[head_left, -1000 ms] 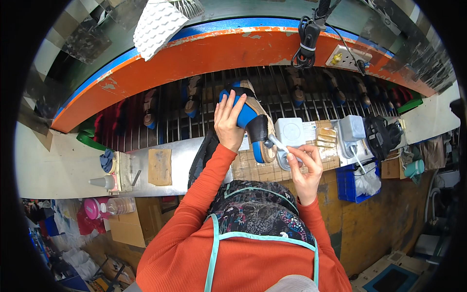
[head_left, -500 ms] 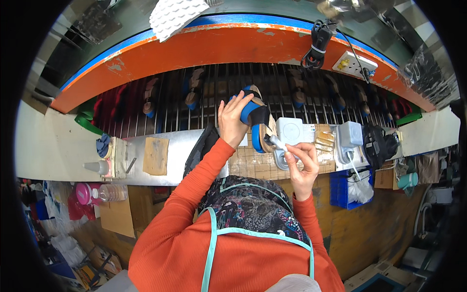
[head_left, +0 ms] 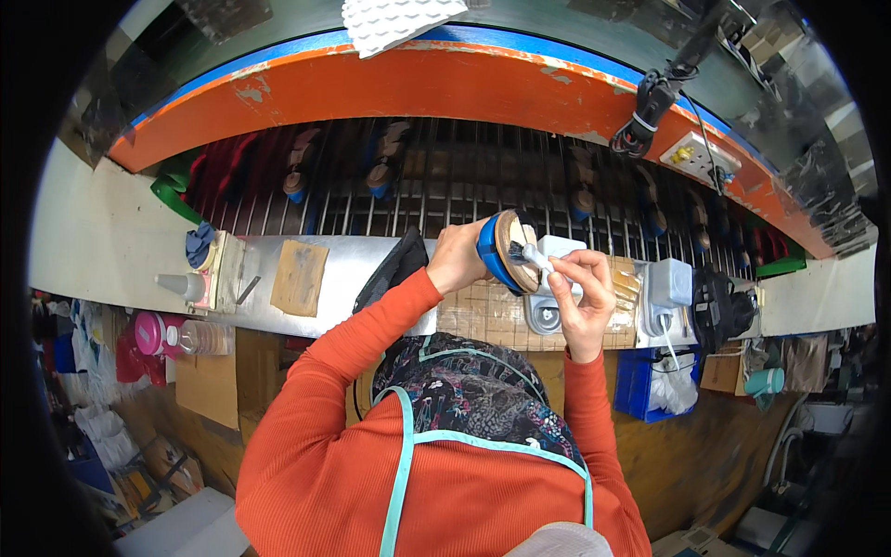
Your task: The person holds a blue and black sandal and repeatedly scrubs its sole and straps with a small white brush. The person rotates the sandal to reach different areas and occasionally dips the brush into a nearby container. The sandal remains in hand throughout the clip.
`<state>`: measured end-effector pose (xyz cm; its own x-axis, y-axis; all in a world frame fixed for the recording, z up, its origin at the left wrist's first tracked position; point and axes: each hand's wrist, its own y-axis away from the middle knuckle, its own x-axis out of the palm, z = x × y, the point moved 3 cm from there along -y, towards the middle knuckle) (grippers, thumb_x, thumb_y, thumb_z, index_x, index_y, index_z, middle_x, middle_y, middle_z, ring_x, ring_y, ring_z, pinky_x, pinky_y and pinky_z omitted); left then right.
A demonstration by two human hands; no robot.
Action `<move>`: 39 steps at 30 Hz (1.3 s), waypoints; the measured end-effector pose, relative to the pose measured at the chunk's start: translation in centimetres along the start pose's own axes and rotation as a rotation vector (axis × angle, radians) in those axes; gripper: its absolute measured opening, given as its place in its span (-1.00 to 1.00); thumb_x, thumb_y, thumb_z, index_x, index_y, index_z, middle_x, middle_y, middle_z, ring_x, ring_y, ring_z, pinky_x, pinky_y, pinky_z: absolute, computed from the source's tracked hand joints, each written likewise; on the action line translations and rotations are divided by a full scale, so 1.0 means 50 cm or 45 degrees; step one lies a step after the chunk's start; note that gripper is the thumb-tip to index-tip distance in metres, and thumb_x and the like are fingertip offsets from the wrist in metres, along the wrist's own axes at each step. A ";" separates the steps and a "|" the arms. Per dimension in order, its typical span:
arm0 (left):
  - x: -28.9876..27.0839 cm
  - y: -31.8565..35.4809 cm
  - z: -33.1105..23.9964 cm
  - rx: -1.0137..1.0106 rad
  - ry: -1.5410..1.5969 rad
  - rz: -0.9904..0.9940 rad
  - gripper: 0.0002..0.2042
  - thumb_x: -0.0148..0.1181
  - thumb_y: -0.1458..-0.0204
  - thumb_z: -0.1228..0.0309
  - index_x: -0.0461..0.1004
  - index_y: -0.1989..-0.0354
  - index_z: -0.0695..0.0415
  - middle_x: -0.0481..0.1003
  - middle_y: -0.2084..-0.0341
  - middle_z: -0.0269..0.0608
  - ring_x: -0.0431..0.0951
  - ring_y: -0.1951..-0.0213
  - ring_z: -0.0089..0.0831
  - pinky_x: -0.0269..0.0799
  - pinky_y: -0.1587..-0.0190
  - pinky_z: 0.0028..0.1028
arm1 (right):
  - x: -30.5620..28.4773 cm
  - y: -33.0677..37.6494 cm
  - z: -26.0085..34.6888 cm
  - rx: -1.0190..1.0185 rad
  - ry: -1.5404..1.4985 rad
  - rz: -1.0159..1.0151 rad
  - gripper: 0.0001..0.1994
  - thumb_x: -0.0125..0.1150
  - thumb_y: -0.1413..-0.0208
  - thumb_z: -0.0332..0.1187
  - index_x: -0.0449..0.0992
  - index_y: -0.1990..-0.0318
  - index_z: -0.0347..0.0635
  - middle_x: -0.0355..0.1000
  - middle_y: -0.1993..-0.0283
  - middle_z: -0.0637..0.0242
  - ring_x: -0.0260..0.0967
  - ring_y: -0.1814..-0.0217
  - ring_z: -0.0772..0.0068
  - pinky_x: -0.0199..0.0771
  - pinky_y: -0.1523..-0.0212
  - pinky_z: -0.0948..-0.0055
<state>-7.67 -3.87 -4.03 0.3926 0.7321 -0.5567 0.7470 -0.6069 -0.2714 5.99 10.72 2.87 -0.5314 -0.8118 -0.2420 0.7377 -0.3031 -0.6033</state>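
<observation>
My left hand (head_left: 458, 256) grips a blue sandal (head_left: 492, 254) from its left side, its tan underside turned to the right. The far end of the sandal and some of my left fingers are hidden behind it. Between the fingertips of my right hand (head_left: 588, 290) is a small brush (head_left: 534, 254) with a whitish handle and dark bristles. The bristles meet the sandal's sole, near the end closest to me. Just behind the brush and my right hand stands a white container (head_left: 561, 245), partly covered by them, with a round grey opening at its near side.
Beyond the metal ledge runs a rack of bars (head_left: 436, 186) carrying several shoes. A brown pad (head_left: 300, 278) lies on the left. To the right are a second white container (head_left: 670, 282), a black bag (head_left: 716, 302) and a blue bin (head_left: 627, 379). An orange beam (head_left: 390, 88) spans the far side.
My left hand has tilted the sandal, so its sole now faces right, and brought it closer to me. The brush has moved onto the sole. The whole view has shifted slightly.
</observation>
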 end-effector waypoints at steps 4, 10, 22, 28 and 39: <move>0.022 0.015 0.043 -0.157 0.146 0.279 -0.51 0.49 0.43 0.46 0.55 0.17 0.16 0.60 0.34 -0.11 0.61 0.25 -0.23 0.50 0.15 -0.36 | 0.009 -0.018 -0.009 -0.013 -0.063 0.067 -0.83 0.34 0.01 -0.55 0.64 0.22 -0.29 0.38 0.20 0.28 0.35 0.30 0.55 0.37 0.36 0.62; 0.030 0.033 0.043 -0.090 0.437 0.516 -0.49 0.48 0.37 0.60 0.51 0.12 0.19 0.56 0.35 -0.34 0.51 0.21 -0.53 0.47 0.10 -0.44 | 0.016 -0.034 -0.018 -0.032 -0.106 0.151 -0.84 0.35 0.01 -0.54 0.64 0.22 -0.29 0.38 0.19 0.27 0.36 0.31 0.54 0.37 0.36 0.62; 0.026 0.040 -0.025 -0.417 0.991 1.135 -0.35 0.53 0.50 0.66 0.50 0.04 0.22 0.57 0.13 -0.16 0.52 0.03 -0.39 0.40 -0.06 -0.41 | -0.006 -0.039 -0.026 -0.038 -0.079 0.184 -0.84 0.34 0.02 -0.56 0.63 0.24 -0.32 0.37 0.19 0.26 0.38 0.29 0.54 0.42 0.33 0.60; 0.033 0.035 -0.035 -0.439 1.092 1.238 -0.32 0.53 0.49 0.67 0.49 0.00 0.21 0.56 0.11 -0.14 0.49 -0.01 -0.35 0.36 -0.12 -0.39 | -0.022 -0.044 -0.020 -0.085 0.040 0.187 -0.83 0.36 0.06 -0.56 0.65 0.25 -0.26 0.38 0.21 0.26 0.38 0.33 0.54 0.41 0.35 0.62; 0.016 0.028 -0.056 -0.424 1.139 1.504 -0.22 0.53 0.49 0.66 0.44 -0.11 0.22 0.51 0.00 -0.11 0.41 -0.12 -0.32 0.26 -0.20 -0.39 | -0.053 -0.090 -0.006 -0.257 0.154 0.406 -0.77 0.43 0.17 -0.47 0.69 0.27 -0.07 0.45 0.22 0.31 0.30 0.29 0.48 0.33 0.26 0.51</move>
<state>-4.82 -3.24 -2.66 0.9295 -0.0934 0.3569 -0.1837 -0.9562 0.2281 3.95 14.37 5.99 -0.3427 -0.7812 -0.5219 0.7835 0.0689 -0.6176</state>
